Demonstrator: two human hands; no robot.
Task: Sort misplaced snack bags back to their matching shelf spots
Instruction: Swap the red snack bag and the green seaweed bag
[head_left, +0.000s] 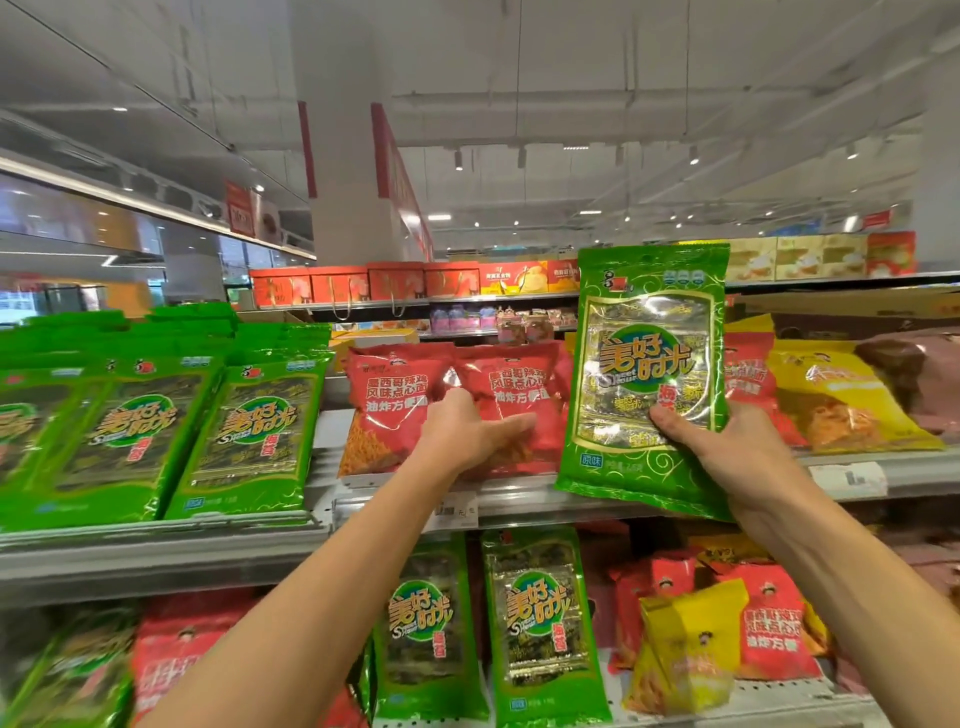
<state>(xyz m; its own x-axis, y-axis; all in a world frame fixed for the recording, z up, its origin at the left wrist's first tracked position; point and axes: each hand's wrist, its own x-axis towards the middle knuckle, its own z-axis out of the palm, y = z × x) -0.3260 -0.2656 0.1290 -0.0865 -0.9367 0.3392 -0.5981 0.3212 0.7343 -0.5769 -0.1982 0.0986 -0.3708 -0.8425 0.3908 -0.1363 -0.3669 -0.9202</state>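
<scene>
The right hand reaches up with the forearm extended, thumb pressed on the front of a green seaweed bag and fingers behind it, holding it upright above the front edge of the upper shelf. The left hand, arm stretched forward, lies with its fingers spread loosely against a red snack bag standing on that shelf; whether it grips the bag cannot be told. Matching green bags fill the shelf's left end.

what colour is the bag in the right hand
Green with gold swirls and a clear window, the seaweed snack bag held by the right hand, seen in the head view.
</scene>
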